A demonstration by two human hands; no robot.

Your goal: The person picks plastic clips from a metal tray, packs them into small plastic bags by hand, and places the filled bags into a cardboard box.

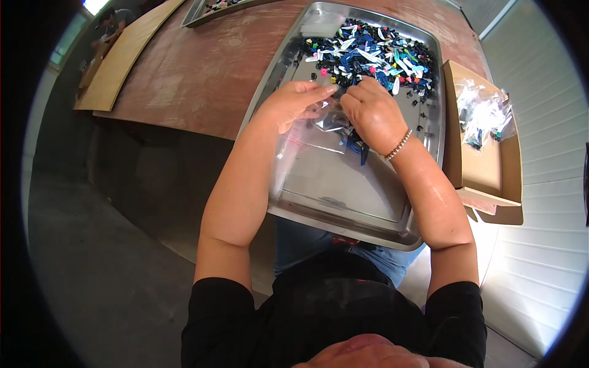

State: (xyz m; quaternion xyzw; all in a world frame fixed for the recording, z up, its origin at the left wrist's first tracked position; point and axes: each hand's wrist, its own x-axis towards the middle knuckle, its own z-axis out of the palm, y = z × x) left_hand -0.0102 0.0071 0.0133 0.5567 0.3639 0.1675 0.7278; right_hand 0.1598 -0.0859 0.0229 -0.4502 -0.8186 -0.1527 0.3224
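Note:
Over the metal tray point(343, 211), my left hand point(292, 105) pinches the edge of a clear plastic bag point(331, 132). Dark pieces show at the bag's right side, beneath my right hand. My right hand point(373, 113) is closed at the bag's mouth, knuckles up; what its fingertips hold is hidden. Beyond both hands lies a pile of small hair clips point(368, 52), black, blue, white and a few bright colours. Flat clear bags point(285, 153) lie in the tray below my left hand.
An open cardboard box point(481, 168) with filled clear bags point(481, 113) stands right of the tray. A second metal tray point(211, 13) is at the table's far side. Clear plastic point(323, 26) lies in the near tray's far left corner. Another person point(110, 27) is at the far left.

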